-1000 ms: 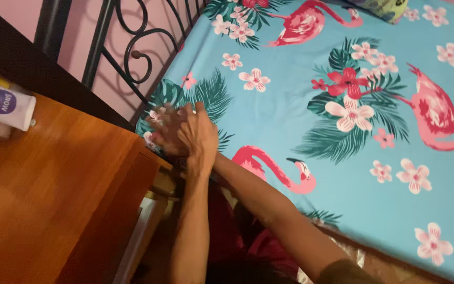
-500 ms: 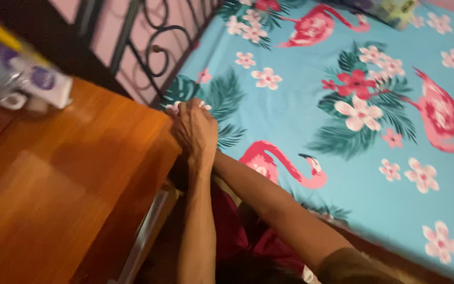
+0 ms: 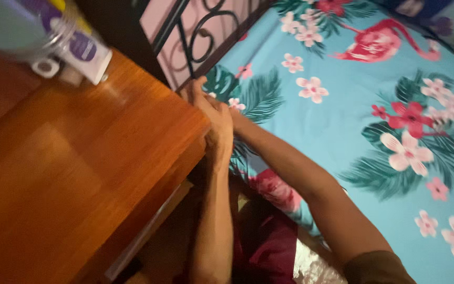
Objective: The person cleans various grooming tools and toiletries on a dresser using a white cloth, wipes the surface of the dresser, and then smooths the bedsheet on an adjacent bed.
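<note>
Bedsheet (image 3: 342,100) corner — under hands (image 3: 214,113) (both), beside table (image 3: 80,158)

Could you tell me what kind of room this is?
Most likely a bedroom: a bed with a light blue sheet printed with flamingos and flowers, a black wrought-iron scrolled bed frame, and a polished orange-brown wooden bedside table.
</note>
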